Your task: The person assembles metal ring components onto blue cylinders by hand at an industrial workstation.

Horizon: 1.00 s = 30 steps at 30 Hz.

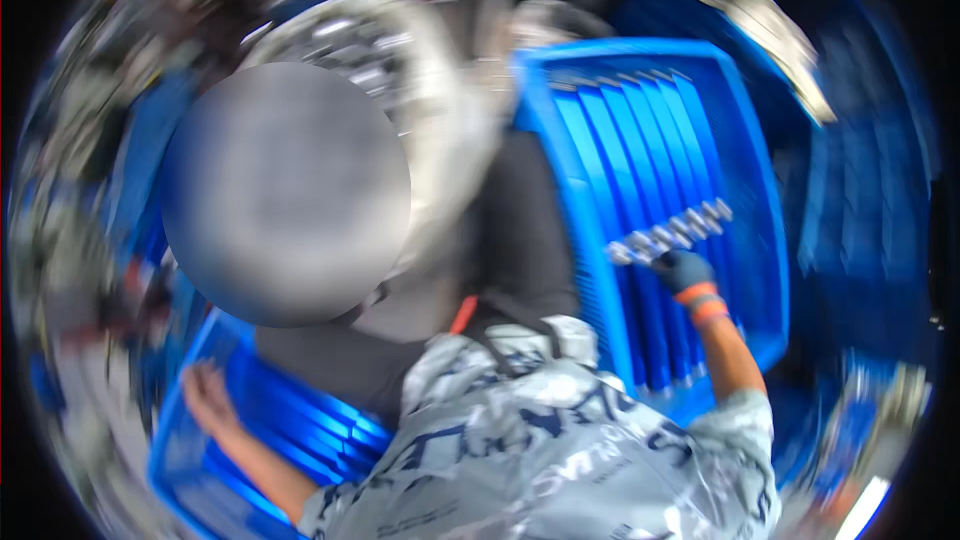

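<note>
- In the right blue crate (pixel 768 190), blue slats (pixel 640 135) are crossed by a silvery row (pixel 672 230), touched by the gloved right hand (pixel 683 270); its grasp cannot be told.
- Left: blue slats fill the near crate (pixel 160 455); the left hand's (pixel 208 398) fingers are blurred, their grip unclear.

I am wearing a pale grey patterned shirt (pixel 600 480); its fabric is showing large dark lettering (pixel 500 430), with smaller whitish and dark print among it. Short sleeves (pixel 738 430) are forming the shirt's sides, leaving both forearms uncovered. Beyond the shirt's right sleeve, my right hand (pixel 684 272) is bearing a dark grey glove, its cuff (pixel 706 304) displaying orange bands. Beyond its left sleeve, my left hand (pixel 208 397) is appearing bare. Ahead of the shirt's hem, dark grey trousers (pixel 520 230) are covering my legs. Blur is softening fine detail.
</note>
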{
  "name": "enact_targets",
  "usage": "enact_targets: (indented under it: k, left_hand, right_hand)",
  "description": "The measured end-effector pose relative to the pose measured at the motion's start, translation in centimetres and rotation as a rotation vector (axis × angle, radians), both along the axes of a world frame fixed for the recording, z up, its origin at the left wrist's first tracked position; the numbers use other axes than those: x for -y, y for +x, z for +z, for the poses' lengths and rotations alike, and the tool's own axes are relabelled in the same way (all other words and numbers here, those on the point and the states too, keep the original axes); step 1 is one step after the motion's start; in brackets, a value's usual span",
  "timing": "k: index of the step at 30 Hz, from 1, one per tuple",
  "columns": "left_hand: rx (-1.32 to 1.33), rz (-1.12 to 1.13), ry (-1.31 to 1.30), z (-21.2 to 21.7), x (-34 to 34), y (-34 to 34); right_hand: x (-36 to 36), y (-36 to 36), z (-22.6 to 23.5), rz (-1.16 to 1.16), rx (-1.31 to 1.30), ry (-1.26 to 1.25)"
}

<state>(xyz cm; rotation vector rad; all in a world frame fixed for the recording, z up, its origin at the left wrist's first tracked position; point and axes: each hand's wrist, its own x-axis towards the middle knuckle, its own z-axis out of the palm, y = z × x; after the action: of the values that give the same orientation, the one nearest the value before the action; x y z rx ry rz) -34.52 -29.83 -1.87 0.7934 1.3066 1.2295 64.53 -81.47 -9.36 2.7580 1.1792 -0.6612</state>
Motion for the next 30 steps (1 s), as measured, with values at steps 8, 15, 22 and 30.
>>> enact_targets:
  k: [8, 15, 22, 30]
  left_hand:
    - [-0.755, -0.441, -0.851, -1.7, 30.7, 5.0]
    - [-0.823, -0.480, -0.942, -10.2, 57.8, 14.3]
    - [-0.957, -0.339, -0.907, -11.9, 53.0, 16.8]
    - [0.063, -0.440, -0.459, -0.4, 40.2, 12.0]
  right_hand:
    - [-34.8, -7.1, 18.5, 0.442, -0.674, 1.052]
    - [-48.3, -27.2, 18.8, 1.259, -0.526, 0.686]
    - [-47.5, -26.4, 18.3, 1.489, -0.013, 0.551]
    - [-48.2, -22.8, 19.1, 1.359, 0.378, 0.521]
